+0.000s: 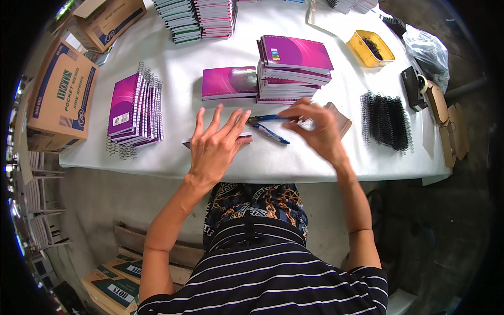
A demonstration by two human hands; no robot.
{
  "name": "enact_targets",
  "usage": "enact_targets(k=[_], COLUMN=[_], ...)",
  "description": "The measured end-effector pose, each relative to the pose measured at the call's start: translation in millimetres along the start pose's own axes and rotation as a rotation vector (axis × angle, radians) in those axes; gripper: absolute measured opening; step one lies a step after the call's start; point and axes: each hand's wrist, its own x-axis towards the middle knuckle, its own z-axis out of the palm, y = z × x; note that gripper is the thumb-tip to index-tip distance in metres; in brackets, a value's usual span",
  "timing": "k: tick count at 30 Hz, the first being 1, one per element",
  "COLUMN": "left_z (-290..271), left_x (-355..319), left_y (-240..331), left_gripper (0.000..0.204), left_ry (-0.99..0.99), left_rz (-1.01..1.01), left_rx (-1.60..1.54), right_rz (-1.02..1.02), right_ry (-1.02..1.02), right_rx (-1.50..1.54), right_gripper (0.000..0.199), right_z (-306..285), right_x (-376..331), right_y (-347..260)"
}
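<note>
My left hand (219, 143) lies with its fingers spread over a thin notebook (245, 135) near the table's front edge. Most of that notebook is hidden under the palm. Just right of it are pliers (270, 132) with blue handles, the handles apart. My right hand (314, 126) has its thumb and fingers bent around the end of the upper handle; the exact grip is partly hidden. Behind the hands stand a tall stack of purple notebooks (296, 52) and a lower one (228, 81). A brown board (338, 119) sits partly behind my right hand.
Spiral-bound purple notebooks (124, 105) are piled at left, beside a cardboard box (65, 92). Black wire coils (386, 123) lie at right. A yellow tub (386, 54) with dark bits, a black tape dispenser (413, 89) and a plastic bag (428, 52) line the right side.
</note>
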Motion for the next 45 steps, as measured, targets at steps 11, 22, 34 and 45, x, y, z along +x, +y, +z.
enact_targets(k=[11, 22, 34, 45], left_z=[-1.0, -1.5, -14.0, -27.9], left_x=[2.5, 2.3, 9.1, -1.1], left_y=[-0.2, -0.5, 0.7, -3.4], left_gripper=[0.066, 0.065, 0.052, 0.048], left_ry=[-0.026, -0.047, -0.276, -0.348], left_rz=[-0.005, -0.019, -0.022, 0.178], left_rx=[-0.020, -0.028, -0.082, -0.213], right_rz=[0.046, 0.069, -0.092, 0.439], right_ry=[-0.022, -0.252, -0.355, -0.303], right_rx=[0.046, -0.050, -0.388, -0.662], right_gripper=[0.023, 0.020, 0.023, 0.048], right_z=[37.5, 30.8, 31.6, -80.8], right_x=[3.8, 7.2, 0.9, -35.5], right_y=[5.4, -4.3, -15.5, 53.1])
